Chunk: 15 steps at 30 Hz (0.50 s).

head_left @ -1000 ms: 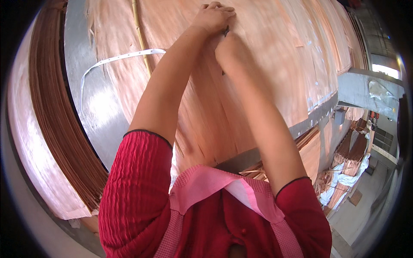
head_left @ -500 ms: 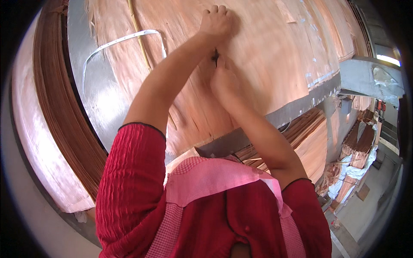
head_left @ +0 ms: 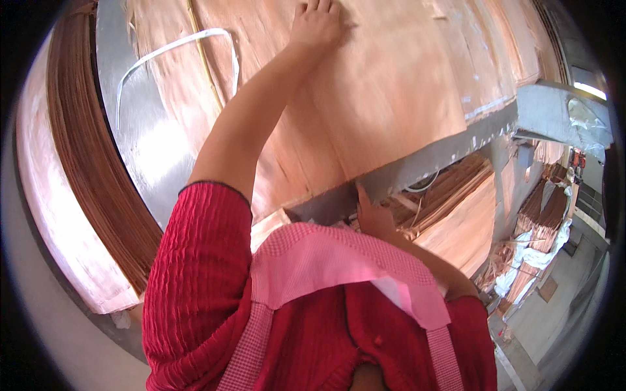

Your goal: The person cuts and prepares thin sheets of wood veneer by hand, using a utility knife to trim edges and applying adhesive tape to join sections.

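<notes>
My left hand (head_left: 317, 25) lies with its fingers spread on a thin reddish-brown wood veneer sheet (head_left: 385, 98), pressing near the far edge of the view. My right hand (head_left: 375, 216) is closed at the near edge of the worktable, its index finger stretched along the small dark tool it carries. The tool itself is barely visible against the dark table edge. A faint line runs through the veneer between my two hands, down toward the right hand.
A white tape strip (head_left: 176, 43) and a narrow yellowish strip (head_left: 203, 52) lie on the veneer at the left. Bare grey metal tabletop (head_left: 151, 130) shows beside a tall veneer stack (head_left: 91, 150). More veneer sheets (head_left: 456, 215) are stacked below the table's right side.
My right hand has drawn back toward me with the dark tool, from the middle of the veneer to the table's near edge. My left hand stays on the sheet, its fingers more stretched out.
</notes>
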Tool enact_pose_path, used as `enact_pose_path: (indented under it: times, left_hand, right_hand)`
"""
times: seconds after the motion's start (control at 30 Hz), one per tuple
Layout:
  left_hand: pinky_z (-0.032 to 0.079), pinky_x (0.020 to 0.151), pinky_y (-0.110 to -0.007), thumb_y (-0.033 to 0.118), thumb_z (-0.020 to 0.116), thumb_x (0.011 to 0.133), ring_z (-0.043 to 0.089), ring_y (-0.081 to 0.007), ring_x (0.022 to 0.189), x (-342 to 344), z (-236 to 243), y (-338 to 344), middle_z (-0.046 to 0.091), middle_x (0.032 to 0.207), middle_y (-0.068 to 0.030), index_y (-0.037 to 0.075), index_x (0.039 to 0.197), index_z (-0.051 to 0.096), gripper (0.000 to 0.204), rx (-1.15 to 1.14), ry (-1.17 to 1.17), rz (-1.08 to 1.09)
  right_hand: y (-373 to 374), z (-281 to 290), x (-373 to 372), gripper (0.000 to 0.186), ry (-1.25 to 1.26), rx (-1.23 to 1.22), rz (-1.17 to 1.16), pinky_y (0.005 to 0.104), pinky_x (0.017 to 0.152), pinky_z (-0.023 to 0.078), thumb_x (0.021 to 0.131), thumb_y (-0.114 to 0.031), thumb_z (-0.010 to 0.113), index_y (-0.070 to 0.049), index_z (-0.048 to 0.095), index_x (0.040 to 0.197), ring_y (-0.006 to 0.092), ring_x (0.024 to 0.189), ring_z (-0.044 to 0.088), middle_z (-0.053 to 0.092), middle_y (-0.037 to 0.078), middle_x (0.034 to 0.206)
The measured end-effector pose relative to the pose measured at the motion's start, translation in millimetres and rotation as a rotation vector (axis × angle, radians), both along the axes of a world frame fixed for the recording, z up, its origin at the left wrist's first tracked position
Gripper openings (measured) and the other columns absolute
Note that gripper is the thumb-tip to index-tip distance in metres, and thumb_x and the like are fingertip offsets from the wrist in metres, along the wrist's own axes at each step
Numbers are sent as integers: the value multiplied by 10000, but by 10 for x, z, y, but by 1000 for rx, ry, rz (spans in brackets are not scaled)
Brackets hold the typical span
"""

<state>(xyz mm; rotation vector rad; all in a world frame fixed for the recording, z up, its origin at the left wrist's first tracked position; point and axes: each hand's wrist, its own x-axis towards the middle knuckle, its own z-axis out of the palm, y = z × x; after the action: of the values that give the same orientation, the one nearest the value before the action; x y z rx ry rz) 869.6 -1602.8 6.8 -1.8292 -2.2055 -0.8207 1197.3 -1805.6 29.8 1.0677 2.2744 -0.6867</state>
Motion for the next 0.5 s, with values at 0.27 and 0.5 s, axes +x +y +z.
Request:
enact_pose_path:
  times: [0.27,0.5]
  left_hand:
    - [336,902,-396,241,536,770,470,-191,1031,-431,53,312,549,1021,-32,68,928,614,247,-240,36,-151]
    - [119,1080,-404,467,730,583,265,-213,1287,-835,-105,472,230,1415,-99,83,1365,199,1020,-160,-221,-82]
  right_hand:
    - [1081,575,-199,437,597,-127,-591,259,464,411,897,-137,409,-108,316,1323,108,502,485,480,19,575]
    - [2938,162,-1919,420,624,262,-184,285,587,445,855,-87,474,-237,468,1247,169,636,562,611,112,834]
